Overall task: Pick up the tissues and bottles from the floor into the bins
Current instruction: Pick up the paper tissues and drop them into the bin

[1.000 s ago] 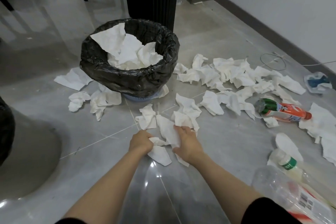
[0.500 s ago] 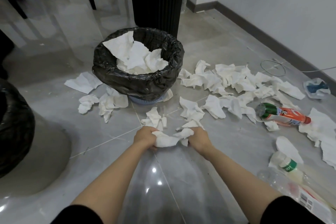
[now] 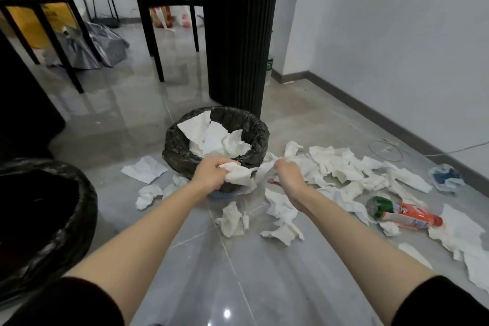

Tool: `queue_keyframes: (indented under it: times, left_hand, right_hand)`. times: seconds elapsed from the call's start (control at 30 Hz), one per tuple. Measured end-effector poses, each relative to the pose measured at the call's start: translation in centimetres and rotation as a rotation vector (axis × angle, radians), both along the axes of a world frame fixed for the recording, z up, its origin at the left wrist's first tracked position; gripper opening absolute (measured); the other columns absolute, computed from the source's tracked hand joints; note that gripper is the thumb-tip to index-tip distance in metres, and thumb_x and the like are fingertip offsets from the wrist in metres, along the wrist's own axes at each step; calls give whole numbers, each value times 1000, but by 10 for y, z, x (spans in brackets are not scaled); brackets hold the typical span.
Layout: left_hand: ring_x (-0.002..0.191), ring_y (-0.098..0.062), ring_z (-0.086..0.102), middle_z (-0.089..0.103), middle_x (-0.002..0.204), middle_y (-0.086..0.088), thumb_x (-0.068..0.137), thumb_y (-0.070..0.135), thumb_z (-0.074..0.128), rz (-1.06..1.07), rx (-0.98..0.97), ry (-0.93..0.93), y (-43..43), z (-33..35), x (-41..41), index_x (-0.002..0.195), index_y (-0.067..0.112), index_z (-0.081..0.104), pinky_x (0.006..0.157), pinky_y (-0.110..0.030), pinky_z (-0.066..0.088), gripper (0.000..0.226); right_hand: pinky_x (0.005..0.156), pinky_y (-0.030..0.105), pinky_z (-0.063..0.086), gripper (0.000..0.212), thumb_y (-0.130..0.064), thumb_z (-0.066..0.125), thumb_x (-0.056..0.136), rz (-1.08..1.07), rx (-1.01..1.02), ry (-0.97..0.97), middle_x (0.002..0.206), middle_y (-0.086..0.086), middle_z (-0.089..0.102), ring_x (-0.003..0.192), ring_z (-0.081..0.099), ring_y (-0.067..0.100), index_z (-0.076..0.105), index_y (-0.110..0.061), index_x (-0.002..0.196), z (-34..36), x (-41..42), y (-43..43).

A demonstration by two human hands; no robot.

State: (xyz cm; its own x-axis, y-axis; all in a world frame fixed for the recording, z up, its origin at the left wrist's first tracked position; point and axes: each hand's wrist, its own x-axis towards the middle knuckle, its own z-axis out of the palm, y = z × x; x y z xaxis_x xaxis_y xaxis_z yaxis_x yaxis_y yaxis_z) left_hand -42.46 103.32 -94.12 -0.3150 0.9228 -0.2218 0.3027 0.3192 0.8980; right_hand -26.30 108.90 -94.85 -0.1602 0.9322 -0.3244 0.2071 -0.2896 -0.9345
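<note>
On the grey tiled floor (image 3: 185,272), beside a dark fluted column (image 3: 238,34), a black-lined bin (image 3: 172,151) already part-filled with tissues stands ahead of the person. A second lined bin (image 3: 79,193) sits at the left edge. Crumpled loose tissues (image 3: 336,164) lie strewn to the right of the first bin and in front of it, with an orange-labelled bottle (image 3: 407,217) on its side among them. Both hands, low on the tiles a second ago raking paper together, are now raised to that bin's near rim. The left hand (image 3: 210,174) grips one end of a bunched wad of tissues (image 3: 239,176), fingers curled round it, while the right hand (image 3: 288,176) pinches the other end. The wad is off the floor, just short of the opening. That handful looks ready to drop in; most of the litter, bottle included, is yet to be collected.
</note>
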Motion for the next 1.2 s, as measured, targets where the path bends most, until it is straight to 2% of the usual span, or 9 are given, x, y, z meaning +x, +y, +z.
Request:
queue_keyframes:
  times: [0.07, 0.17, 0.37, 0.5, 0.6, 0.8, 0.9, 1.0, 1.2]
  left_hand:
    - [52, -11, 38, 51, 60, -1, 83, -15, 32, 61, 41, -4, 9, 17, -11, 109, 10, 70, 40, -12, 32, 52]
    - [58, -13, 48, 58, 84, -4, 90, -11, 37, 149, 63, -71, 24, 31, -26, 117, 8, 65, 56, -19, 50, 43]
    - [114, -24, 54, 46, 139, -5, 90, -8, 40, 138, 48, 60, 52, 23, -51, 134, 12, 50, 98, -34, 47, 49]
    - [113, -19, 48, 46, 135, -3, 91, -6, 33, 27, 32, 229, 72, 14, -65, 133, 15, 49, 80, -16, 41, 50]
    - [133, -23, 38, 34, 150, -7, 95, 1, 34, -50, -27, 279, 88, 6, -77, 145, 11, 35, 102, -25, 34, 51]
    - [147, -20, 7, 8, 159, -9, 101, 8, 23, -260, -158, 462, 122, -14, -88, 150, 6, 15, 114, -24, 8, 49]
    - [147, -26, -2, -2, 159, -11, 102, 14, 24, -350, -343, 652, 136, -37, -97, 151, 11, 7, 118, -35, 3, 53]
    - [146, -34, -2, -4, 159, -12, 100, 27, 28, -406, -540, 842, 145, -60, -104, 151, 17, 2, 119, -46, 6, 58]
    - [143, -28, 22, 16, 157, -9, 100, 38, 33, -551, -715, 913, 151, -83, -96, 150, 15, 17, 115, -41, 23, 57]
  right_hand:
    - [71, 24, 46, 31, 6, 42, 81, 59, 97, -45, 88, 2, 62, 73, 53, 11, 68, -9, 88, 14, -8, 4]
    - [60, 21, 43, 38, 2, 56, 82, -13, 204, -106, 101, 3, 58, 77, 55, 14, 61, -12, 117, 32, -22, 9]
    - [60, 25, 37, 31, 1, 54, 81, 9, 347, -254, 104, 9, 52, 90, 51, 24, 43, -12, 107, 31, -60, 28]
    - [63, 27, 34, 29, 5, 45, 86, 131, 433, -339, 87, 1, 43, 81, 44, 21, 30, -12, 103, 26, -84, 46]
    - [57, 28, 32, 26, 2, 43, 88, 250, 454, -415, 85, 4, 44, 76, 45, 22, 25, -12, 101, 19, -95, 59]
    - [68, 33, 34, 17, -12, 38, 96, 528, 398, -620, 82, 8, 53, 83, 51, 28, 35, -6, 112, 1, -111, 91]
    - [81, 32, 38, 30, -11, 37, 97, 707, 366, -792, 122, 17, 53, 106, 53, 31, 43, -3, 126, -5, -114, 102]
    - [97, 37, 41, 37, -12, 36, 98, 920, 359, -1013, 151, 10, 25, 120, 48, 32, 45, -1, 132, -17, -121, 113]
    - [106, 43, 37, 47, -21, 36, 99, 1121, 303, -1254, 154, 5, 24, 134, 38, 31, 34, -15, 146, -37, -127, 125]
